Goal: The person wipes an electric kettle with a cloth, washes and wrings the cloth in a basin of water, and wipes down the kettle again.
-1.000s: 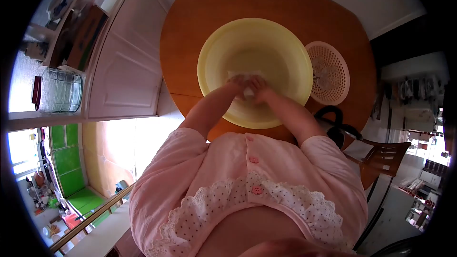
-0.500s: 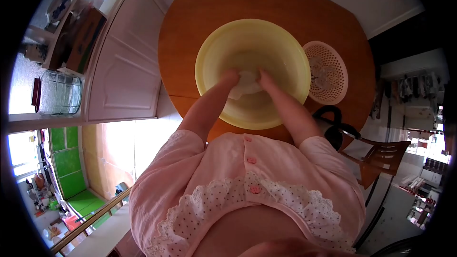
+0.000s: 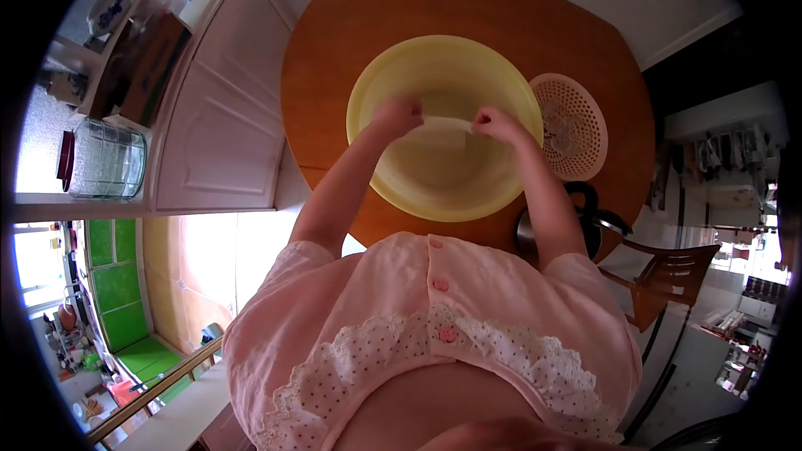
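Head: pale sheet (image 3: 447, 126) between left hand (image 3: 401, 115) and right hand (image 3: 498, 124) in basin (image 3: 447, 192)

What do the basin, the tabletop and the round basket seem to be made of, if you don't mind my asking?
The basin looks like smooth, slightly glossy yellow plastic, judging by its even color and molded rim. The tabletop shows an orange-brown wood look, perhaps varnished or laminate. The basket is probably pink plastic, with regular molded holes.
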Demonstrator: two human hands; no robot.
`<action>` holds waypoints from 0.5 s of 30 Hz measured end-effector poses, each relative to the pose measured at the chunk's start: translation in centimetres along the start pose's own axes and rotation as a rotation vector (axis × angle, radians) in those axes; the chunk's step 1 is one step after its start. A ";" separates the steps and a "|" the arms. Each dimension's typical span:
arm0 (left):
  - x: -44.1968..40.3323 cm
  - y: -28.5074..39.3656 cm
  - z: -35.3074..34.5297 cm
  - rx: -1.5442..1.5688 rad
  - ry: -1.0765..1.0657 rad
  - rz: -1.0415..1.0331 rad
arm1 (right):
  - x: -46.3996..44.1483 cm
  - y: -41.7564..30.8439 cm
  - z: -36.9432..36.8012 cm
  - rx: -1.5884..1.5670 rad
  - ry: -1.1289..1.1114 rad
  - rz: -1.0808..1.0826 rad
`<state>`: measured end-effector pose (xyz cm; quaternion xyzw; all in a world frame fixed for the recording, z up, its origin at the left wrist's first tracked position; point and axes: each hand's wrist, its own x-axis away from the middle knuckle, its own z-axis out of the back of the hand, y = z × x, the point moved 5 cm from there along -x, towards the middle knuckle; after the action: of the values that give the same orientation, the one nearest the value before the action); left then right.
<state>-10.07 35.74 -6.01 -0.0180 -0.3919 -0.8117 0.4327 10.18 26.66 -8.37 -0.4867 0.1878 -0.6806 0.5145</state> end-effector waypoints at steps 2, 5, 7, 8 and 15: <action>0.7 0.2 -1.9 -0.154 -0.177 -0.161 | 1.3 0.3 -1.5 0.071 -0.163 -0.089; 0.0 -1.8 -4.9 -0.267 -0.379 -0.217 | 1.2 2.2 -3.4 0.089 -0.244 -0.206; -1.8 -3.9 -6.4 -0.161 -0.283 -0.076 | 0.2 3.3 -3.6 0.112 -0.134 -0.272; -2.7 -4.9 -7.1 -0.109 -0.236 -0.008 | -0.1 3.2 -3.6 0.192 -0.085 -0.236; -0.2 -2.5 -11.4 -0.576 -0.295 -0.050 | -1.2 1.1 -10.3 0.836 -0.089 -0.125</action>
<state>-8.17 29.28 -15.49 -0.2476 -0.2048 -0.8883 0.3282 1.95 24.75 -14.38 -0.2757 -0.1566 -0.7064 0.6328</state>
